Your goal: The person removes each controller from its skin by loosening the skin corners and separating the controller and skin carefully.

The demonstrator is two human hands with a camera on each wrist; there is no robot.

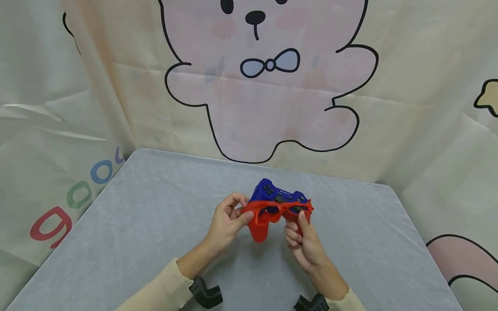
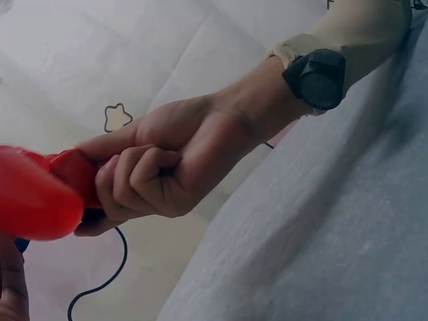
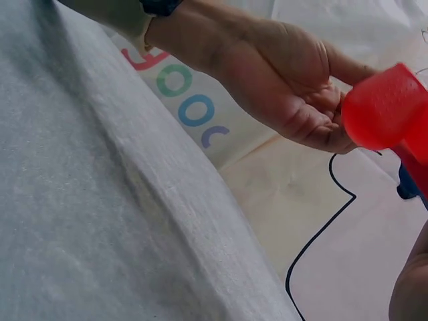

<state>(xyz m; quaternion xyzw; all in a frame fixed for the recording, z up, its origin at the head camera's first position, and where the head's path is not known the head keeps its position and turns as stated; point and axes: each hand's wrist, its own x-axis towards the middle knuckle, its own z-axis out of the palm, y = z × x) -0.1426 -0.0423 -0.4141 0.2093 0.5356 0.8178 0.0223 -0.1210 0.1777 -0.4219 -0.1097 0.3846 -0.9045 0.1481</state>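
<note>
Above the table, both hands hold a blue game controller [image 1: 268,190] partly covered by a red rubbery sleeve [image 1: 258,231]. The sleeve is round the lower part and both handles, while the blue upper face with its buttons shows. My left hand [image 1: 225,222] pinches the sleeve's left edge between thumb and fingers; it also appears in the right wrist view [image 3: 281,80]. My right hand [image 1: 305,250] grips the red-covered right handle, thumb on top, with fingers curled in the left wrist view [image 2: 157,157]. The controller's underside is mostly hidden.
A grey cloth-covered table [image 1: 175,181] lies beneath the hands. Behind it hangs a pale curtain [image 1: 408,77] with a cartoon bear, and coloured letters mark the left side. Black devices [image 1: 205,293] are strapped to both wrists.
</note>
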